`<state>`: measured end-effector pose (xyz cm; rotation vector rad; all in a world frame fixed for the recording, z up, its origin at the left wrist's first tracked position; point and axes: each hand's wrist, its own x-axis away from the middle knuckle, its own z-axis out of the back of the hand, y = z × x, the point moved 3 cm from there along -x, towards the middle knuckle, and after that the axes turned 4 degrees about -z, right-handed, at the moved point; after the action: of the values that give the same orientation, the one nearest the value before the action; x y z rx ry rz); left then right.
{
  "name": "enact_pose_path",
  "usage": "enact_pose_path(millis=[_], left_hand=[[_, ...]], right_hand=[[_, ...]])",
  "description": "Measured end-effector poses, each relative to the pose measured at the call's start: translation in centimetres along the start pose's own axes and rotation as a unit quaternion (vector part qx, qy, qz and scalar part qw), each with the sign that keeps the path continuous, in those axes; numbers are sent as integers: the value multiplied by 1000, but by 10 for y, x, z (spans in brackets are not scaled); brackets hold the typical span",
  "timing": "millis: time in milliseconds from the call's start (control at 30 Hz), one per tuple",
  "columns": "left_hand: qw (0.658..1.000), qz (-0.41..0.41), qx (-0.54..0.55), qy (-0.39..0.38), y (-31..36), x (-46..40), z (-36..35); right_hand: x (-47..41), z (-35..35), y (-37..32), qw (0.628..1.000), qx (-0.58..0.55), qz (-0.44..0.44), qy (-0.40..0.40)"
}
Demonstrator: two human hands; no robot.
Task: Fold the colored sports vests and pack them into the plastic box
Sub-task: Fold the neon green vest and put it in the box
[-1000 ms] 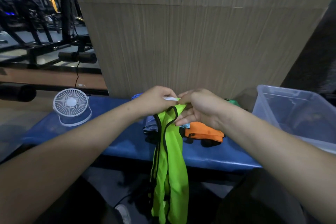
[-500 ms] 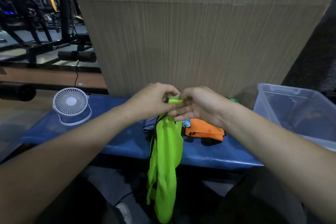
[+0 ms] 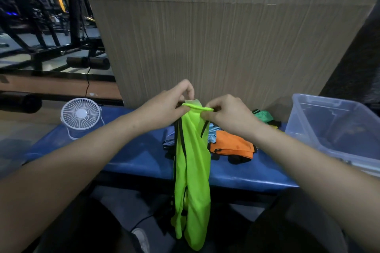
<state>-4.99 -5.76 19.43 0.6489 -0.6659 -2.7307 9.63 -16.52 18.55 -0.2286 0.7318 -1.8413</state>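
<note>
A neon green vest [image 3: 193, 170] with black trim hangs down in front of the blue bench [image 3: 133, 156]. My left hand [image 3: 170, 104] pinches the left end of its top edge, beside a small white tag. My right hand [image 3: 228, 115] pinches the right end of that edge. Behind the hanging vest, an orange vest [image 3: 232, 146], a light blue one [image 3: 212, 135] and a dark green one [image 3: 263, 115] lie bunched on the bench. The clear plastic box [image 3: 333, 125] stands at the right end of the bench.
A small white desk fan [image 3: 81, 114] sits at the left end of the bench. A wood-grain wall panel [image 3: 216, 37] rises right behind it. Black gym machines [image 3: 41, 26] fill the far left. My shoe [image 3: 141, 240] shows on the floor below.
My hands have moved slightly apart and up, stretching the green vest's top edge between them. The hanging vest has swung and spread a little.
</note>
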Motion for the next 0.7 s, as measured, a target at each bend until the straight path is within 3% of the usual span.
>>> enact_pose_path(millis=[233, 433, 600, 700], left_hand=[[999, -28, 2, -45, 7, -4, 20], [999, -44, -8, 16, 18, -8, 49], [999, -18, 41, 26, 20, -3, 56], [997, 10, 72, 5, 18, 1, 51]], right_hand=[[-2, 12, -14, 998, -26, 41, 39], [-6, 36, -37, 983, -38, 127, 123], [-9, 32, -43, 980, -85, 176, 42], [-11, 23, -39, 979, -90, 179, 35]])
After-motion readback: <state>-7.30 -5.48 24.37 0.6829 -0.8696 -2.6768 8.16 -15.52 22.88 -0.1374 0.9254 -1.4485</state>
